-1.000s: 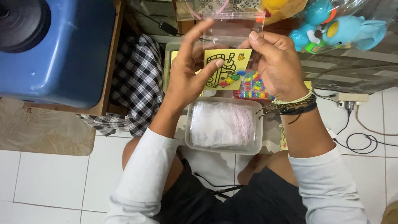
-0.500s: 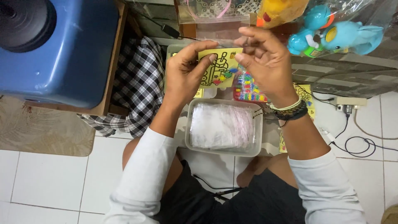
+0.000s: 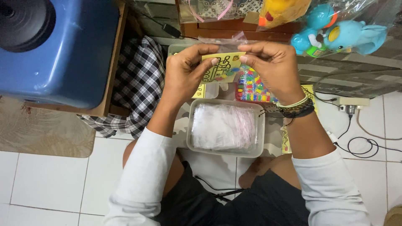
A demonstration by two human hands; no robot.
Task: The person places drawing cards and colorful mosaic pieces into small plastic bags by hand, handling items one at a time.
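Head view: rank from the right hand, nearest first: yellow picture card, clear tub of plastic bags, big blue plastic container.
1. Yellow picture card: pinched in the right hand.
2. Clear tub of plastic bags: just below, toward the lap.
3. Big blue plastic container: far left.

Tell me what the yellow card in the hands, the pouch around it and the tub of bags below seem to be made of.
Yellow card: looks like matte paper or thin card with a printed black outline drawing.
Pouch: thin clear plastic film, shiny and crinkled above the fingers.
Tub: translucent, slightly cloudy rigid plastic; the floor shows faintly through its wall.
Both the left hand and right hand pinch the card's top edge.
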